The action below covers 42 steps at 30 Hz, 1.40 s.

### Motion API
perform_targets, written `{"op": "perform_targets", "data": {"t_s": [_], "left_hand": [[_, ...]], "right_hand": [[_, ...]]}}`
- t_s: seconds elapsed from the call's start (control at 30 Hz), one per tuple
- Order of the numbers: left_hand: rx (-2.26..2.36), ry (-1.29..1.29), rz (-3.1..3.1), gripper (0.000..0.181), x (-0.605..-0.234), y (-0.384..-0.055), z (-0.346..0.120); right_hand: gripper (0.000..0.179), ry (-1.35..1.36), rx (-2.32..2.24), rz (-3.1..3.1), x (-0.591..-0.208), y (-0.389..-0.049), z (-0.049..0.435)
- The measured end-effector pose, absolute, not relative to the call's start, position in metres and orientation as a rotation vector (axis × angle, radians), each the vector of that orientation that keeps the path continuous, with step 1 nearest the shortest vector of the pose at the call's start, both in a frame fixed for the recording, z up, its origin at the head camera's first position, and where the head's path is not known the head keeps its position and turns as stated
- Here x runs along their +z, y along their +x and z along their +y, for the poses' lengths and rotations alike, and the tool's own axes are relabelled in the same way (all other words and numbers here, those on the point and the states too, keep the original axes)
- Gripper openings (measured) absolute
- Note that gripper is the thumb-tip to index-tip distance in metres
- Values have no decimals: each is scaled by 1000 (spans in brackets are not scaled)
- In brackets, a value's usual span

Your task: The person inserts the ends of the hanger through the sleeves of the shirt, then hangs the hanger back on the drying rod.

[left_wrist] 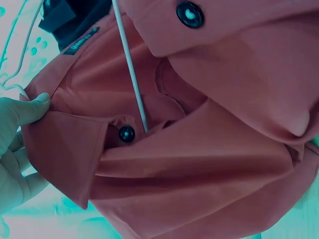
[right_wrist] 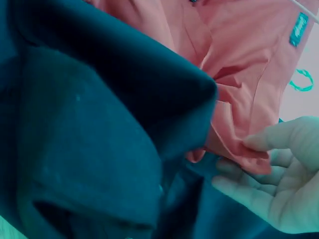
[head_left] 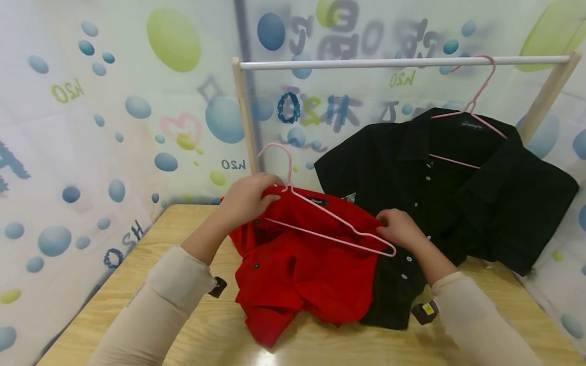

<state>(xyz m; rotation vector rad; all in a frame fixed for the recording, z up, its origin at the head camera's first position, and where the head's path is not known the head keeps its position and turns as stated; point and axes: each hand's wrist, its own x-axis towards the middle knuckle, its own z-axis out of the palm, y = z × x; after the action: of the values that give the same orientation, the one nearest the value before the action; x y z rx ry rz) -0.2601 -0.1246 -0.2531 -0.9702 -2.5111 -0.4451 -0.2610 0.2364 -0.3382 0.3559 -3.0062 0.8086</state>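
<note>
A red button shirt [head_left: 329, 274] hangs in folds from both hands above the wooden table. My left hand [head_left: 251, 199] pinches its collar [left_wrist: 65, 149] between thumb and fingers, close to the hook of a pink hanger [head_left: 290, 168]. The hanger's left end goes inside the shirt; its right end lies outside, across the red cloth. At the shirt's other side, my right hand [head_left: 403, 230] pinches a gathered edge of the red cloth [right_wrist: 239, 134], in front of a black shirt [head_left: 393, 173]. Dark buttons show on the red shirt, and its neck label [left_wrist: 82, 41] faces out.
The black shirt hangs on another pink hanger [head_left: 482, 86] from the white bar [head_left: 366, 63] of a rack with wooden posts [head_left: 247, 117]. The wooden table [head_left: 206, 315] lies below, and a patterned curtain [head_left: 114, 168] stands behind and at the sides.
</note>
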Motion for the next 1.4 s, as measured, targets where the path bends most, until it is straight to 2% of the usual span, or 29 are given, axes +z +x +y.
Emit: {"op": "perform_targets", "data": {"t_s": [0.37, 0.7, 1.03, 1.4], "left_hand": [[-322, -890, -2459, 36, -260, -265, -133], [-75, -890, -2358, 28, -272, -265, -127], [104, -792, -2465, 28, -277, -263, -112], [-16, -708, -2361, 8, -281, -262, -103]], "right_hand": [[23, 233, 1029, -2807, -309, -237, 256], [27, 237, 1203, -2728, -292, -226, 254], [21, 363, 1171, -2638, -282, -208, 223], [17, 528, 1042, -2536, -295, -207, 169]]}}
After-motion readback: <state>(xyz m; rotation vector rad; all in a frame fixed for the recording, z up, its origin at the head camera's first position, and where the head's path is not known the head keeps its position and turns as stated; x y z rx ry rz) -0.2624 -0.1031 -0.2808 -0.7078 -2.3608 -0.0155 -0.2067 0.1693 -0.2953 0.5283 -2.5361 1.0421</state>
